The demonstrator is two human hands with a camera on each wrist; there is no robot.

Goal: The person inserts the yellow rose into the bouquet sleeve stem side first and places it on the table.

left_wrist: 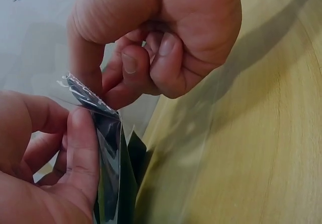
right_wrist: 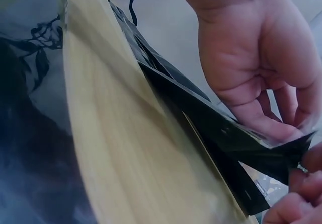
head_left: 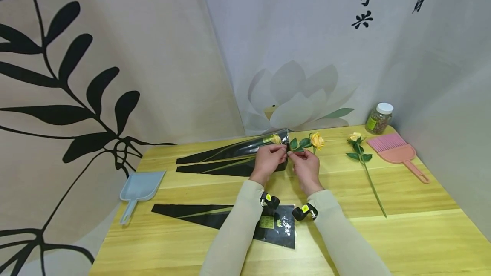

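The middle flower sleeve (head_left: 226, 168) lies on the wood-grain table (head_left: 422, 233), between the rear flower sleeve (head_left: 226, 150) and the front flower sleeve (head_left: 199, 214). It is a long, flat taper in glossy black film, narrow at the left end and wide at the mouth on the right, with a thin gold-green line along its length. The left hand (head_left: 268, 161) and the right hand (head_left: 306, 167) meet at the mouth; each pinches the film edge between thumb and fingers. The edge between the fingertips is raised and creased, and the film reflects light in silvery streaks. The rear sleeve contains a yellow rose (head_left: 275, 139), seen through its clear face. The front sleeve bears a gold label (head_left: 267, 222) and white script. A second yellow rose (head_left: 317, 140) with green leaves lies just beyond the right hand. A third yellow rose (head_left: 368, 173) lies farther right, beside a pink brush (head_left: 399, 153). A light-blue dustpan (head_left: 143, 185) rests near the left edge.
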